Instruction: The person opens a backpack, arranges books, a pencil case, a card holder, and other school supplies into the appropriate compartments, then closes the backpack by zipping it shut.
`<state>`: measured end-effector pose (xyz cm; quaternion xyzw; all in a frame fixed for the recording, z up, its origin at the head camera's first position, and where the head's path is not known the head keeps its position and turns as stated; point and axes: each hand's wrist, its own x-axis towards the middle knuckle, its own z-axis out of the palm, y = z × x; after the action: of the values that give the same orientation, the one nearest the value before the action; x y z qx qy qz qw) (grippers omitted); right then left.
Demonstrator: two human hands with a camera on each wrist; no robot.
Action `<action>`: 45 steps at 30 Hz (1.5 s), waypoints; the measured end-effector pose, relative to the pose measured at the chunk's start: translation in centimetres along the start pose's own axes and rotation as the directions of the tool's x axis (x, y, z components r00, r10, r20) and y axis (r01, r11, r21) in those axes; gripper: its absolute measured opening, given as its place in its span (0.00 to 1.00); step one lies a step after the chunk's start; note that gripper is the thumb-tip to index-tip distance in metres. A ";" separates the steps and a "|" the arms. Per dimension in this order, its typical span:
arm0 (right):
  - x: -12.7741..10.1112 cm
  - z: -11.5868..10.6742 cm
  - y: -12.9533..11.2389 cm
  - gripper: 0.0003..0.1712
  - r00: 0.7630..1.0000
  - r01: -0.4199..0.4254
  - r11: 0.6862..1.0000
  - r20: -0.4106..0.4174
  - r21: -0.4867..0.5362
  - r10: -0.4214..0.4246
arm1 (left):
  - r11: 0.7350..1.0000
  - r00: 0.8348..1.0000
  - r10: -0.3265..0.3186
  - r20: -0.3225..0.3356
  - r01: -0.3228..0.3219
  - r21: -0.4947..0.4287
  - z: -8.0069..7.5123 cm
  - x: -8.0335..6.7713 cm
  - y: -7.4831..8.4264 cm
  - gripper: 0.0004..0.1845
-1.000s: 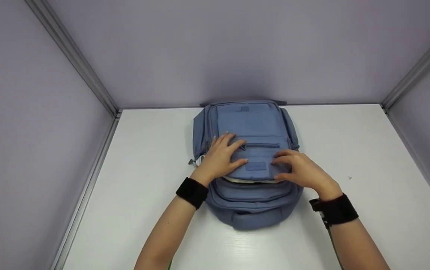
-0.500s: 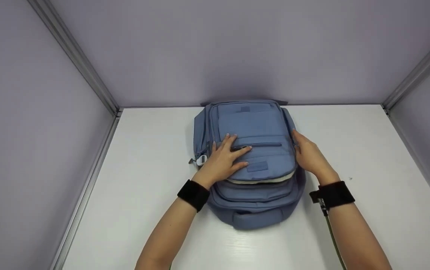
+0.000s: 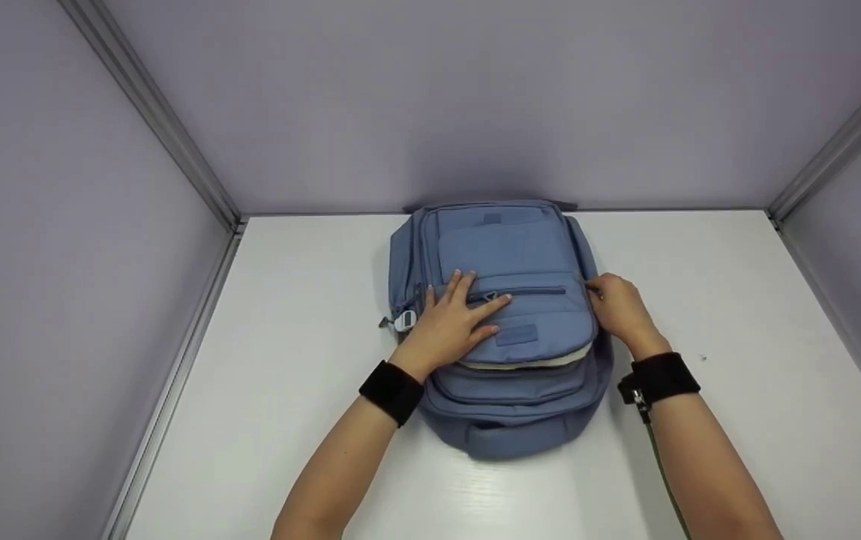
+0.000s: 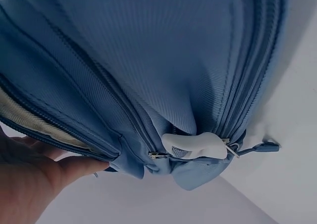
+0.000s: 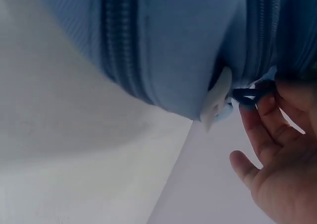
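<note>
A blue backpack lies flat on the white table, its front facing up. My left hand presses flat on the front pocket, fingers spread beside a small zipper. A cream-lined opening gapes just below that pocket. My right hand is at the bag's right side. In the right wrist view its fingers pinch a dark blue zipper pull next to a white tag. The left wrist view shows the bag's left side, another white tag and a loose zipper pull.
Grey-lilac walls with metal corner rails close the table in at the back and both sides. The backpack's top end reaches the back wall. Bare white tabletop lies left and right of the bag.
My right hand left the front pocket's lower edge, moved to the bag's right side and took hold of the zipper pull. My left hand stayed on the pocket, creeping slightly forward.
</note>
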<state>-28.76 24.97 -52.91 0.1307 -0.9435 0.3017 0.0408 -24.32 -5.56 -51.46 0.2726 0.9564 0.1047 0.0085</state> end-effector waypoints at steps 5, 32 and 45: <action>-0.7 -0.4 0.0 0.12 0.999 -0.006 0.994 -0.054 -0.111 0.000 | 0.999 1.000 -0.008 0.014 0.007 0.038 0.2 0.0 0.2 0.30; -4.7 -5.0 -3.1 0.08 0.958 0.072 0.991 0.284 -0.116 -0.037 | 0.995 0.994 -0.078 0.075 0.072 0.074 0.1 0.8 0.9 0.34; -6.3 -4.3 -6.4 0.09 0.916 0.124 0.989 0.392 -0.075 -0.085 | 0.995 0.993 -0.086 0.081 0.081 0.063 -0.4 1.2 0.6 0.34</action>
<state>-21.01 23.84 -46.88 0.2357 -0.9383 0.2204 -0.1240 -25.05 -4.53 -50.90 0.2365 0.9685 0.0644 0.0448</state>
